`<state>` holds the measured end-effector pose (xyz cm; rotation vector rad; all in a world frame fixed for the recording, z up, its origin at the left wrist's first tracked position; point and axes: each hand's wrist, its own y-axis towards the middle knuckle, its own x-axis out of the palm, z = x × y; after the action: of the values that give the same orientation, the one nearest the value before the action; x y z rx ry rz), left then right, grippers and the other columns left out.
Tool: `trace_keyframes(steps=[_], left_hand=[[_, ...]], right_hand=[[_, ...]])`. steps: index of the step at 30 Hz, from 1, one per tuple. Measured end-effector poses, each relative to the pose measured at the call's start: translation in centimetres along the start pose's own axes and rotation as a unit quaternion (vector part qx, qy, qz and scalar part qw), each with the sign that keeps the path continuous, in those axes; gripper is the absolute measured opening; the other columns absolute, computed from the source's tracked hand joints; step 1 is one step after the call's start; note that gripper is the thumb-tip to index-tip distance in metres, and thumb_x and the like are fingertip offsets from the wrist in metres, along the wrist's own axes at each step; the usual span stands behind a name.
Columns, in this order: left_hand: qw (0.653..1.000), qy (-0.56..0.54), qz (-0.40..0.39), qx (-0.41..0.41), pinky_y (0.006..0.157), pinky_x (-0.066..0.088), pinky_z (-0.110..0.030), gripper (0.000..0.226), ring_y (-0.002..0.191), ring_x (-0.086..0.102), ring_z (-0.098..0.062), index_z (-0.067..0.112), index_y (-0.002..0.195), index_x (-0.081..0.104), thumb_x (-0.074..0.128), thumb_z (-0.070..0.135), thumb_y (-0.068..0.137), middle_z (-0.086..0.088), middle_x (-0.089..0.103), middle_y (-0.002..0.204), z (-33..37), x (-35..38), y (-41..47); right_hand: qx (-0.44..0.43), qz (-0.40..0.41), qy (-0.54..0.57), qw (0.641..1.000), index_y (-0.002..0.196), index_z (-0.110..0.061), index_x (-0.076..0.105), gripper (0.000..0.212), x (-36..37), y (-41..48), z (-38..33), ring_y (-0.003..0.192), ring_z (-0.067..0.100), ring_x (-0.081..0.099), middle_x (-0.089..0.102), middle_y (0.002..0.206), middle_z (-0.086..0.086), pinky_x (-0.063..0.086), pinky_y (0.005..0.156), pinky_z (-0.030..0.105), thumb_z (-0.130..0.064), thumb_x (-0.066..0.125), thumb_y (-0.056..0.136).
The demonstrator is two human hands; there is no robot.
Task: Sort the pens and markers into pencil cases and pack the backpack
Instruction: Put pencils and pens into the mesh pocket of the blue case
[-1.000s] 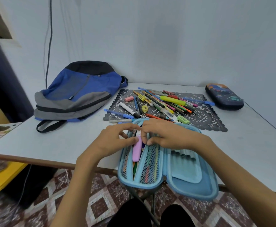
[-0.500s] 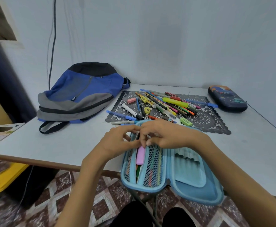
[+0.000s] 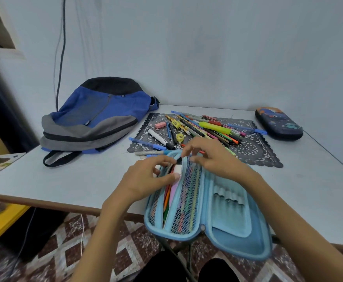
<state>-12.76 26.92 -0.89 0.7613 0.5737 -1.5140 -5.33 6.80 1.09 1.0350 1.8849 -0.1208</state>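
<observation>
A light blue pencil case lies open at the table's front edge, partly overhanging it. Its mesh pockets hold several pens. My left hand curls over the case's left pocket, and its thumb and fingers pinch the white end of a pink marker lying in that pocket. My right hand hovers over the case's far end, fingers loosely spread beside the mesh flap, holding nothing. Behind the case, a pile of pens and markers lies on a dark lace mat. The blue and grey backpack lies flat at the back left.
A dark patterned pencil case sits zipped at the back right by the wall. A black cable hangs down the wall behind the backpack. A yellow bin stands on the floor to the left. My knees are under the table's front edge.
My right hand has let go of the mesh flap and lifted slightly, fingers spreading. My left hand stays on the pink marker, whose white end now shows.
</observation>
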Motion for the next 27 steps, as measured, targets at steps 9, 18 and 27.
trace_keyframes(steps=[9,18,27], left_hand=[[0.99,0.102,0.09,-0.024,0.069,0.048,-0.027,0.044,0.086,0.061,-0.003,0.04,0.096,0.064,0.065,0.075,0.07,0.022,0.063,0.101,1.4,0.9,0.1],[0.99,0.082,0.112,-0.027,0.059,0.041,-0.021,0.034,0.081,0.061,-0.003,0.036,0.093,0.068,0.069,0.064,0.074,0.02,0.067,0.09,1.2,1.4,0.3],[0.991,0.079,0.101,-0.031,0.061,0.041,-0.019,0.029,0.084,0.062,0.0,0.038,0.09,0.066,0.069,0.062,0.076,0.019,0.067,0.086,1.2,1.8,0.3]], right_hand=[[0.109,0.006,-0.11,0.988,0.109,-0.015,0.072,0.02,1.1,1.8,1.7,0.077,0.003,0.056,0.07,0.103,0.002,0.04,0.071,0.023,-0.015,0.057,0.095],[0.123,-0.046,-0.163,0.978,0.108,-0.027,0.065,0.016,1.8,3.0,1.7,0.089,0.014,0.053,0.054,0.097,-0.005,0.045,0.077,0.032,-0.024,0.054,0.097],[0.185,-0.076,-0.135,0.97,0.099,-0.017,0.065,0.033,2.1,4.5,-0.6,0.081,0.016,0.053,0.048,0.092,-0.008,0.04,0.059,0.03,0.003,0.04,0.088]])
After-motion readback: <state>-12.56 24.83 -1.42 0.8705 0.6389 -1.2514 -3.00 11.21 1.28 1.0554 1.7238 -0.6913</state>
